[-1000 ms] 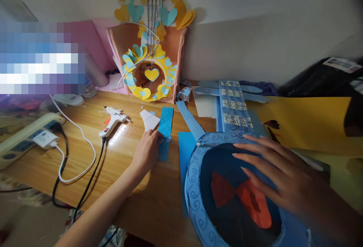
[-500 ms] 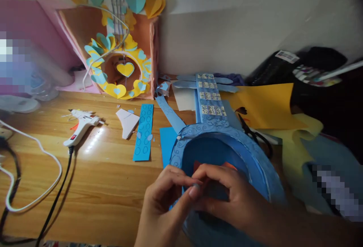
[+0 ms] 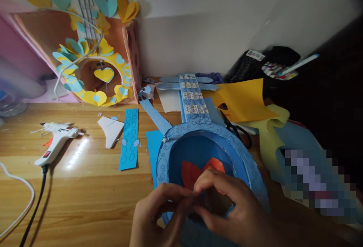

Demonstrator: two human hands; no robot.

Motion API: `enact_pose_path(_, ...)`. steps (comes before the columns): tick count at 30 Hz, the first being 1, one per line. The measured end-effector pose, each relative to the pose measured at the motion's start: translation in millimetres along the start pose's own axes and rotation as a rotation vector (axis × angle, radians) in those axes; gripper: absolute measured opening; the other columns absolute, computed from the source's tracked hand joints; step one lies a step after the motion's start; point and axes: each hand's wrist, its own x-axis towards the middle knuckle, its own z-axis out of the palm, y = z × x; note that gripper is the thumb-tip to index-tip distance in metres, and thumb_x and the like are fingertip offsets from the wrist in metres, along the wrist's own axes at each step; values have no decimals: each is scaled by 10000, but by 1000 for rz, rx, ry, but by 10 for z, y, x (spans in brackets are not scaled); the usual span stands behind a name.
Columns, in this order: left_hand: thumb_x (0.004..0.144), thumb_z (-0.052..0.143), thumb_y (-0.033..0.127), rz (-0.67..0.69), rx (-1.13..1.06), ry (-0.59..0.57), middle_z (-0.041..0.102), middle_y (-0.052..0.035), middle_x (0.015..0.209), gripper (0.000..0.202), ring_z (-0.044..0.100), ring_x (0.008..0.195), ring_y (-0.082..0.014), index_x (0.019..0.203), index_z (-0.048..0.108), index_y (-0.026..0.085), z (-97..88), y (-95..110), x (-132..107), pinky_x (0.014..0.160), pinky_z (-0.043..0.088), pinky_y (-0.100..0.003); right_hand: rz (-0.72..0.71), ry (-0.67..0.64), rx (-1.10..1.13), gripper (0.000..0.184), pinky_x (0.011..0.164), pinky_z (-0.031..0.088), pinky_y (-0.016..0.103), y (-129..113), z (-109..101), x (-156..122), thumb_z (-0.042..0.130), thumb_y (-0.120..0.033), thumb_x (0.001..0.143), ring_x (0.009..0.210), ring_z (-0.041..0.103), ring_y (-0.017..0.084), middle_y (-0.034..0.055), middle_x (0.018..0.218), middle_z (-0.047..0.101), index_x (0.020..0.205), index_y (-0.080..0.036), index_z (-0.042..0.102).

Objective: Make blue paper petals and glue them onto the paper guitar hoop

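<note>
My left hand [image 3: 160,213] and my right hand [image 3: 231,201] meet fingertip to fingertip above a blue guitar-shaped paper craft [image 3: 255,171]. Both are closed in a pinch. Whatever sits between the fingertips is too small and too covered to name. Behind my fingers, an orange-red piece of paper with petal-like lobes [image 3: 190,173] shows within the craft's round opening. Ink swirls decorate the rim, and the neck [image 3: 195,99] carries patterned strips and points toward the wall. My wrists and forearms cover the near part of the craft.
A white glue gun [image 3: 59,141] with a black cord lies at left. Nearby are a white paper cutout [image 3: 111,130] and a blue strip with drawn circles [image 3: 129,141]. Black scissors [image 3: 238,130] lie right of the neck by yellow paper [image 3: 241,99]. A heart-decorated box guitar [image 3: 130,62] stands behind.
The view has shifted, so the tabletop things appear farther left. More of the orange-red paper shows now. My fingertips remain together, with the left thumb tucked lower.
</note>
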Motion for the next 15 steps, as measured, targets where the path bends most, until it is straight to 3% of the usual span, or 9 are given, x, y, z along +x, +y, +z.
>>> enact_pose_path(4,807,621,126,-15,-5,-41,705,22,812,117,685,743,-104,841,659,231,19,-16,45,652,559,-133,-127,39,18,216,792,471,272,58,-27,50,665,-63,682,792,630,130,-22,824,665,785,-234,582)
enact_pose_path(7,812,617,136,34,54,-64,681,2,864,92,668,806,-109,832,652,219,4,-3,68,672,553,-141,-146,23,57,204,814,474,269,71,-40,92,715,-98,680,852,628,136,0,885,657,790,-221,595)
enact_pose_path(12,813,588,107,149,284,-43,638,32,747,102,608,649,-63,821,606,207,-56,-2,55,556,488,-103,-41,-106,117,111,785,475,263,54,-75,137,642,-113,749,836,617,127,4,875,646,794,-207,602)
enact_pose_path(15,827,558,122,118,404,-45,606,45,675,102,563,567,-58,761,575,199,-84,-18,48,513,459,-112,87,-171,115,40,741,464,255,26,-107,152,595,-168,790,768,607,121,-13,788,642,780,-206,587)
